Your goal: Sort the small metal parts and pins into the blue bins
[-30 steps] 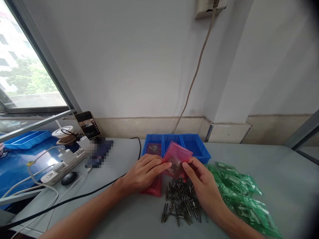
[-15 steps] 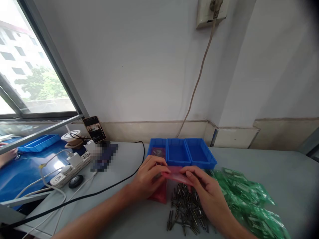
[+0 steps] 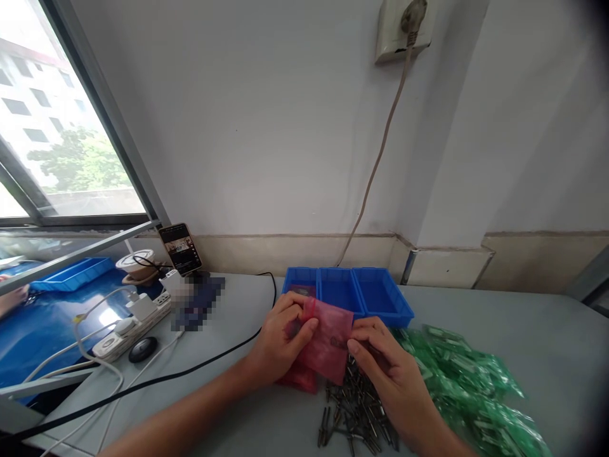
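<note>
A pink plastic bag (image 3: 328,339) hangs between my hands, its flat side facing me, with a small dark item or mark near its right edge. My left hand (image 3: 283,333) pinches the bag's upper left part between thumb and fingers. At the right edge, my right hand (image 3: 387,362) has its thumb and fingertips closed on the bag. Below lies a pile of metal pins (image 3: 354,416). Another red bag (image 3: 299,379) lies on the table, partly hidden under my left hand. Behind stands a blue three-compartment tray (image 3: 340,292), with something reddish in its left compartment.
Green plastic bags (image 3: 480,387) with parts inside lie at the right. A black cable (image 3: 190,366) crosses the left side, near a black mouse (image 3: 143,349), a power strip (image 3: 111,344) and a propped phone (image 3: 181,247). Part of another person's hand (image 3: 14,301) shows at the far left.
The pink bag has turned from nearly edge-on to flat side towards me and shows more of its surface. My hands have shifted their hold on it.
</note>
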Motion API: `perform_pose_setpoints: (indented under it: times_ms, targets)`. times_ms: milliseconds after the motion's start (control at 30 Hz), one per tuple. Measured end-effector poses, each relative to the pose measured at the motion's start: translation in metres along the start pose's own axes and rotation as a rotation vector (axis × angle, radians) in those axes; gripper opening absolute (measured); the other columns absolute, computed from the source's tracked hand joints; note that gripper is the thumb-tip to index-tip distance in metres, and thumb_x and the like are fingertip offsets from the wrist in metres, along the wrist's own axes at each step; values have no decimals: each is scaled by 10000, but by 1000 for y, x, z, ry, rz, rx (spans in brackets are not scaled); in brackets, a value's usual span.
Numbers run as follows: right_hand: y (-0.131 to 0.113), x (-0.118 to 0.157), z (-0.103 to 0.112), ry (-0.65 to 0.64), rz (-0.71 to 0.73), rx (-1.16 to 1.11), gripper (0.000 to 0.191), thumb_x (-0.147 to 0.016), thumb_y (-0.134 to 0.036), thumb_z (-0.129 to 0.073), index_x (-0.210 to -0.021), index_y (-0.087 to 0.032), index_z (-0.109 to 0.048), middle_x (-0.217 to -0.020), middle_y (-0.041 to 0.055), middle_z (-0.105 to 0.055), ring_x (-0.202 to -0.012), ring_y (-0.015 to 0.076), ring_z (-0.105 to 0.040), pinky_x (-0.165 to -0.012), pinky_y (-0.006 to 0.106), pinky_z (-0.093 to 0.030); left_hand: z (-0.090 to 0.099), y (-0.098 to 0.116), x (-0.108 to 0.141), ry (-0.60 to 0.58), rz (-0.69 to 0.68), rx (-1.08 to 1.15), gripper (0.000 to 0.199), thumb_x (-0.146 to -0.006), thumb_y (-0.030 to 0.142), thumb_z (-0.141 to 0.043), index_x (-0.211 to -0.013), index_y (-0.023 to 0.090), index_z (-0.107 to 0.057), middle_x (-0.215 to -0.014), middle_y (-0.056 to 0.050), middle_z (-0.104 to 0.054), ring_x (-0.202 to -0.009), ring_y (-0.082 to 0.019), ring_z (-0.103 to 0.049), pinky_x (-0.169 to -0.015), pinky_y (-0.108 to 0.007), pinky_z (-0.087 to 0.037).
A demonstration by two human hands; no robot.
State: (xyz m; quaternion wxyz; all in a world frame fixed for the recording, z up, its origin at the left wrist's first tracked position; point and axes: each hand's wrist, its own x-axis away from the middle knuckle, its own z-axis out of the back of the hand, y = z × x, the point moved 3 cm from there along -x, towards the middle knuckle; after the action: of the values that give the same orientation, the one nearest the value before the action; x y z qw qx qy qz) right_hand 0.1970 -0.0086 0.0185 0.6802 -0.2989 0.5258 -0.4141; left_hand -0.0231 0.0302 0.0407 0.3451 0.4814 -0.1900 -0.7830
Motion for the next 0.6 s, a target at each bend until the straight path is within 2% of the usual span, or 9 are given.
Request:
perform_pose_setpoints:
  times_ms: [100, 167, 233, 367, 500, 600]
  targets:
    - [-3, 1, 2, 0, 59, 118, 243, -1080, -358, -587, -970, -279, -789, -1306, 84, -636, -1063, 235, -668, -924, 356, -564, 0, -2, -1, 10, 52, 66, 319, -1069, 308, -590, -780, 195, -516, -1116, -62, -663, -1025, -200, -634, -944, -327, -496]
    - [-6, 4, 3, -1, 120, 194, 234, -1083, -313, -576, -1072, -294, -809, -1503, 86, -562, -1068, 234, -673, -932, 381, -582, 0, -3, -2, 13, 81, 105, 338, -1070, 314, -583, -763, 192, -511, -1103, -64, -659, -1011, -197, -632, -938, -323, -493]
    - [-10, 7, 3, -23, 220, 261, 262, -1080, -256, -563, -1185, -300, -800, -1618, 80, -495, -1115, 250, -663, -947, 403, -593, 0, -4, -3, 23, 103, 137, 357, -1071, 323, -578, -747, 190, -509, -1084, -65, -655, -994, -194, -631, -932, -321, -493]
    - [-17, 10, 2, -69, 424, 405, 352, -1057, -169, -569, -1345, -270, -745, -1646, 83, -515, -1261, 300, -600, -1014, 452, -578, 0, -5, -5, 22, 123, 178, 382, -1069, 346, -581, -731, 188, -496, -1131, -80, -663, -1017, -204, -637, -956, -339, -491]
    - [-18, 10, 3, -78, 489, 480, 390, -1058, -135, -565, -1411, -227, -704, -1668, 87, -505, -1281, 302, -577, -1045, 458, -571, 0, -5, -6, -2, 141, 222, 396, -1074, 361, -580, -727, 190, -500, -1267, -102, -668, -1166, -242, -641, -1052, -385, -478]
    - [-16, 8, 2, -145, 526, 504, 416, -1062, -137, -572, -1458, -220, -667, -1614, 75, -580, -1271, 294, -579, -1066, 440, -570, 1, -5, -6, -19, 155, 264, 409, -1078, 376, -580, -720, 191, -510, -1324, -110, -666, -1261, -264, -621, -1102, -409, -468]
